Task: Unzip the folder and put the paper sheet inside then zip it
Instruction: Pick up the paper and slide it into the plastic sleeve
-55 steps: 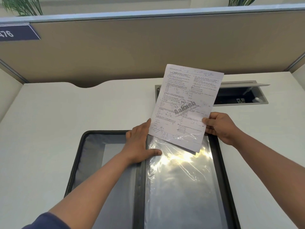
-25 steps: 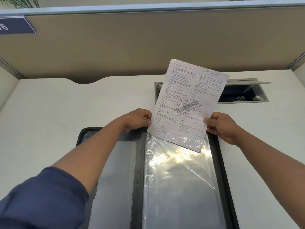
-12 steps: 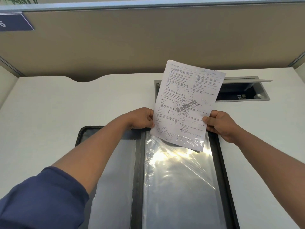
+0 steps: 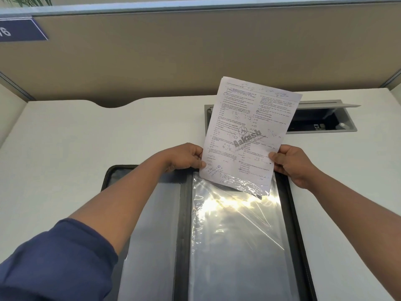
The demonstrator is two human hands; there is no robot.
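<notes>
With the folder (image 4: 152, 224) lying unzipped and flat on the desk (image 4: 65, 159), I've got the paper sheet (image 4: 249, 131) tilted above the folder's far edge. My left hand (image 4: 184, 158) pinches the sheet's left edge, fingers curled; my right hand (image 4: 290, 164) grips its right edge, thumb on the front. Sheet's bottom edge sits inside the mouth of the clear plastic sleeve (image 4: 238, 246) on the folder's right half. Open cable hatch (image 4: 321, 120) lies beyond the folder, behind the sheet.
</notes>
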